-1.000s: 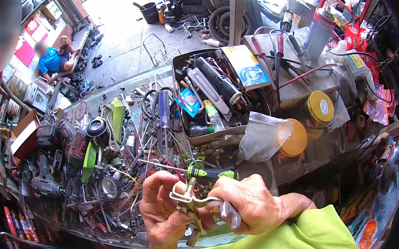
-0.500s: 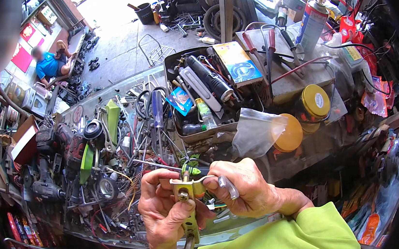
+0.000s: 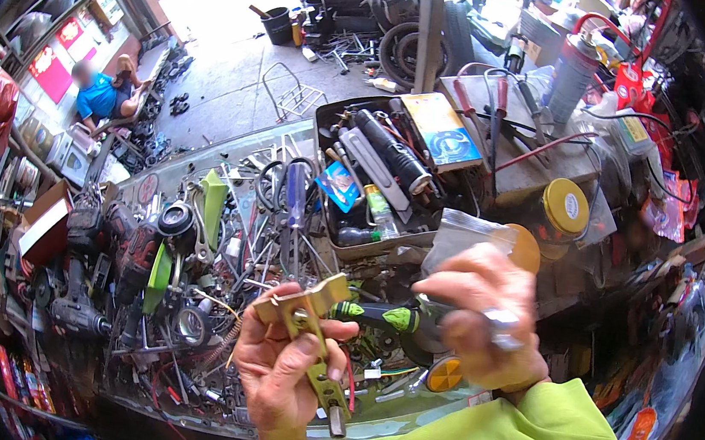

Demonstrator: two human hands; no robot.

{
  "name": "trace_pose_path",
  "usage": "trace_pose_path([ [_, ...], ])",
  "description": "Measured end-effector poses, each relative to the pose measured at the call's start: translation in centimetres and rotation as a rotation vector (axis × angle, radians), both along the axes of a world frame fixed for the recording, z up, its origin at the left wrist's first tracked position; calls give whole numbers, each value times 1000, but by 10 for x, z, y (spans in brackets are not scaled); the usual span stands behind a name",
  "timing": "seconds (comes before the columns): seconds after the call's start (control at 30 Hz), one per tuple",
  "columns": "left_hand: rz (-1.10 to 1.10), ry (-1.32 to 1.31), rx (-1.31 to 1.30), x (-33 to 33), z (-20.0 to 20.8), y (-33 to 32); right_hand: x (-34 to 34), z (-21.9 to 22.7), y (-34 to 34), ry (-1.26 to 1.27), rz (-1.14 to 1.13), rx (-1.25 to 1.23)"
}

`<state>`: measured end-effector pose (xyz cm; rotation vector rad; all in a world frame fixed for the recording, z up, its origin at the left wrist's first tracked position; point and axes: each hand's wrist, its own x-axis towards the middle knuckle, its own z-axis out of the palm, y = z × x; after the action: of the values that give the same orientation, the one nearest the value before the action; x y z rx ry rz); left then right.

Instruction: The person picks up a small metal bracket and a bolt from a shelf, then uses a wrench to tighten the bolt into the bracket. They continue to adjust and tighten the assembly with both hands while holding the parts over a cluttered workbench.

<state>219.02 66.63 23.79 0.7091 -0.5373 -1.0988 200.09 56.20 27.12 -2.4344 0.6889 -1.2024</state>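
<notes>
My left hand [image 3: 280, 376] is closed around a gold-coloured metal bracket [image 3: 310, 336], a long strip with holes and a bent, flared top. The thumb presses on its face, and a dull metal stub shows at its lower end. To the right, apart from the bracket, my right hand [image 3: 488, 320] is smeared by motion. It is closed on a shiny silvery metal piece [image 3: 503, 329] with a rounded end; the rest of that piece is hidden by the fingers. Between the hands, a black tool with bright green tips [image 3: 398, 318] lies on the bench.
Loose tools and parts crowd the glass-topped bench, with power drills [image 3: 81, 307] at left. An open toolbox [image 3: 384, 245] stands beyond, beside a yellow-lidded jar [image 3: 564, 206] and a spray can [image 3: 572, 76]. A screwdriver [image 3: 295, 201] lies near it. Another person [image 3: 107, 100] sits far left.
My right hand has pulled away from the bracket to the right, taking the silvery piece along. My left hand has tilted the bracket, and its top is now uncovered. The view has shifted slightly.
</notes>
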Motion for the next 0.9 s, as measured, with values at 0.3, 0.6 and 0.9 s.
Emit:
trace_pose_path([
  [0.3,-119,125,119,15,-7,-2,-21,4,0,-574,5,951],
  [0.6,-137,63,156,15,-8,-2,5,-18,-18,-691,318,1100],
  [0.9,-257,256,81,14,-8,0,36,-24,-7,-238,144,353],
])
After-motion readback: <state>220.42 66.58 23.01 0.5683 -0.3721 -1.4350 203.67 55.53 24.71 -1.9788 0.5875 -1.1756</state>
